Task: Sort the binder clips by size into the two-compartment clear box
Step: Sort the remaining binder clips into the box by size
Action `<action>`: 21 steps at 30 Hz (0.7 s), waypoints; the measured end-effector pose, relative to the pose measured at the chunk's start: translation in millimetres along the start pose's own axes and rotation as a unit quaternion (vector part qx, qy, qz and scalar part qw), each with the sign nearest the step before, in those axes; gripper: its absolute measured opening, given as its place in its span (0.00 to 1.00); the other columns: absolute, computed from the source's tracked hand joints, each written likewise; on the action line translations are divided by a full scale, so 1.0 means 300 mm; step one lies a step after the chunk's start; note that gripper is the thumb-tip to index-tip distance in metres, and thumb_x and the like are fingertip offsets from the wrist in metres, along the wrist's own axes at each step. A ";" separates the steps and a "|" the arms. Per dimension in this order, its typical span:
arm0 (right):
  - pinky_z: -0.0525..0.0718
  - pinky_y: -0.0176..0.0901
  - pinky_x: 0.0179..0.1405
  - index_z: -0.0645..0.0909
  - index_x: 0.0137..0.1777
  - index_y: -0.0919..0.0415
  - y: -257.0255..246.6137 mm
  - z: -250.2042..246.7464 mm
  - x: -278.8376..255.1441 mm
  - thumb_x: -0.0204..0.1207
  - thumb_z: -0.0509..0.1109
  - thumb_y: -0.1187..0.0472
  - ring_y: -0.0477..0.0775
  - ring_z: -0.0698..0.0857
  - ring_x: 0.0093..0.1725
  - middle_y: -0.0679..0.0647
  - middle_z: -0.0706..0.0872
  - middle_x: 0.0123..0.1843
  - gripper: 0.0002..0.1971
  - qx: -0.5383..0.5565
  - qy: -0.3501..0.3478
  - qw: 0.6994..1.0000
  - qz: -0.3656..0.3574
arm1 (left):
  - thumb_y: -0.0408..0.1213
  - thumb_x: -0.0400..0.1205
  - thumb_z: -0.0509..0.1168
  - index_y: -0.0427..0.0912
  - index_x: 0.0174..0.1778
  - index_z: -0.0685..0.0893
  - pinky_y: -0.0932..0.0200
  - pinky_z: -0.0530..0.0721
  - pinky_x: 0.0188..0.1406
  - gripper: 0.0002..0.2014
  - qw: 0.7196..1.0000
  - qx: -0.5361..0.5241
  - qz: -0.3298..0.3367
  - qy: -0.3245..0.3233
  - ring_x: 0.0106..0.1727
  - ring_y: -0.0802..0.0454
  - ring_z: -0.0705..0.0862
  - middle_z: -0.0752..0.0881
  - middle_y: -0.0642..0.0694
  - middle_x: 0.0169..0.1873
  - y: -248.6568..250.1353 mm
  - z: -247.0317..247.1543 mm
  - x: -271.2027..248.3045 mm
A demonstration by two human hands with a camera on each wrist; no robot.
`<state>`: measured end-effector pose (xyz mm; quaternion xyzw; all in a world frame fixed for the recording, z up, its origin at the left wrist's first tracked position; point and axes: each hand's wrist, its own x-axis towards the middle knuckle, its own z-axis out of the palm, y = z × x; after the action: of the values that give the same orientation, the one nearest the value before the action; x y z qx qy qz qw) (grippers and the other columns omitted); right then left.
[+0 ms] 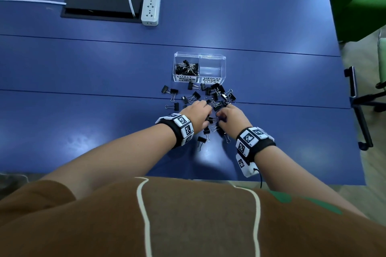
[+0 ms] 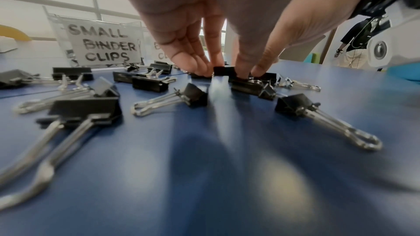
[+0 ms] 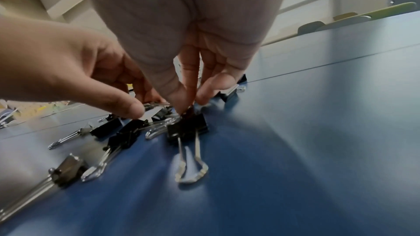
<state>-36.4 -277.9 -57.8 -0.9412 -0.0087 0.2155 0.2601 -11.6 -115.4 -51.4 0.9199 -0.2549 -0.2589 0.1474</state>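
Note:
A clear two-compartment box [image 1: 200, 55] stands on the blue table. Its left half, labelled small, holds several black clips; its right half, labelled medium, looks empty. Loose black binder clips [image 1: 217, 92] lie scattered in front of it. My left hand [image 1: 205, 115] reaches down into the pile; in the left wrist view its thumb and fingers [image 2: 200, 69] pinch a small black clip [image 2: 221, 70]. Beside it, my right hand [image 1: 222, 117] pinches the top of a larger black clip [image 3: 188, 128] between thumb and fingertips [image 3: 179, 107]. That clip's wire handles rest on the table.
A white power strip [image 1: 150, 7] and a black cable hatch [image 1: 100, 6] lie at the far left. The table's right edge runs past a black chair frame [image 1: 359, 106]. More clips [image 1: 201, 141] lie between my wrists. A person [image 2: 354, 40] stands in the background.

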 end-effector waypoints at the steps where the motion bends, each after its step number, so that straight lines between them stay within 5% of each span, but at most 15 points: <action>1: 0.78 0.43 0.51 0.84 0.50 0.63 0.006 -0.001 0.000 0.73 0.66 0.68 0.58 0.81 0.49 0.55 0.78 0.49 0.08 0.004 0.005 1.000 0.002 | 0.41 0.79 0.65 0.39 0.58 0.78 0.44 0.81 0.61 0.14 1.000 -0.008 0.004 0.011 0.61 0.42 0.76 0.78 0.41 0.57 -0.010 -0.003 -0.006; 8: 0.76 0.36 0.51 0.86 0.50 0.60 0.040 -0.035 -0.004 0.78 0.64 0.66 0.52 0.81 0.46 0.54 0.86 0.52 0.09 0.067 0.051 0.996 0.035 | 0.40 0.73 0.64 0.42 0.52 0.79 0.47 0.83 0.54 0.12 0.997 -0.010 -0.049 0.058 0.55 0.44 0.77 0.79 0.44 0.50 -0.109 -0.030 -0.071; 12: 0.79 0.38 0.52 0.86 0.49 0.58 0.065 -0.076 -0.020 0.78 0.64 0.66 0.49 0.81 0.43 0.53 0.86 0.46 0.09 0.112 0.094 0.987 0.073 | 0.38 0.75 0.63 0.41 0.54 0.80 0.49 0.82 0.54 0.12 0.997 -0.008 -0.018 0.072 0.55 0.44 0.76 0.78 0.43 0.52 -0.075 -0.029 -0.059; 21: 0.80 0.46 0.54 0.83 0.57 0.58 0.058 -0.043 -0.060 0.74 0.65 0.67 0.56 0.81 0.47 0.56 0.83 0.51 0.13 0.005 0.007 1.000 0.013 | 0.39 0.83 0.63 0.37 0.61 0.79 0.44 0.80 0.63 0.14 0.999 0.031 0.000 0.009 0.64 0.41 0.75 0.77 0.40 0.60 0.048 0.025 0.041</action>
<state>-49.0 -301.7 -49.2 -0.9415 0.0061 0.2123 0.2616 -12.5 -134.9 -56.7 0.9263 -0.2618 -0.2425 0.1213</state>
